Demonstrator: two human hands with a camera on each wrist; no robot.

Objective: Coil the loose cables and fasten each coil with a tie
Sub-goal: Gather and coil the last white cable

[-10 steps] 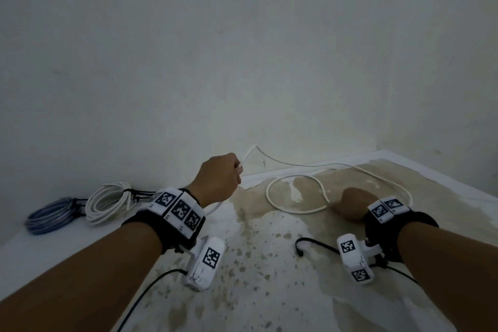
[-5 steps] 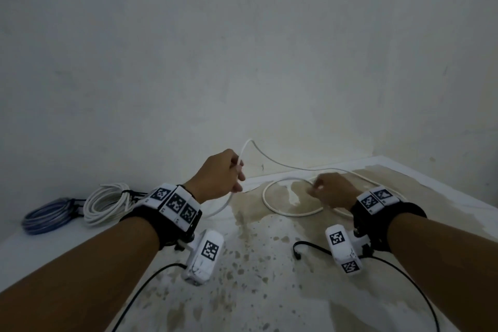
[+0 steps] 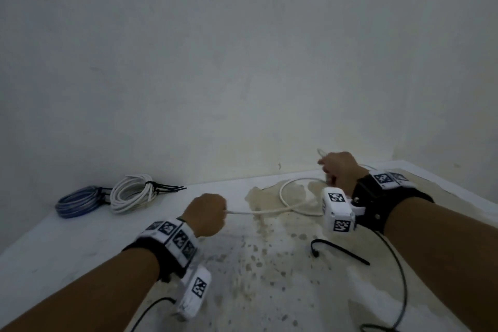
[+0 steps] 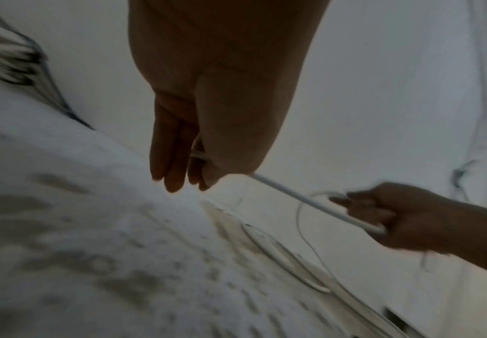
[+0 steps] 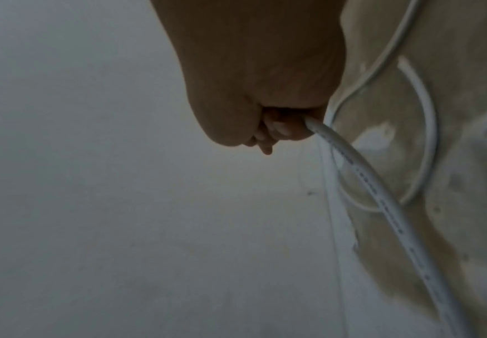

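I held the thin white loose cable [image 3: 269,212] stretched between both fists: my left hand [image 3: 206,214] curled around 1 end at centre, my right hand [image 3: 338,170] pinching it farther right, above its loop on the stained white tabletop [image 3: 256,264]. I judged this the start of coiling a 3rd cable; next, gather even loops, then reach the black zip tie [image 3: 336,250] lying near right. 2 tied coils, blue [image 3: 78,201] and white [image 3: 133,193], sat far left. No containers showed.
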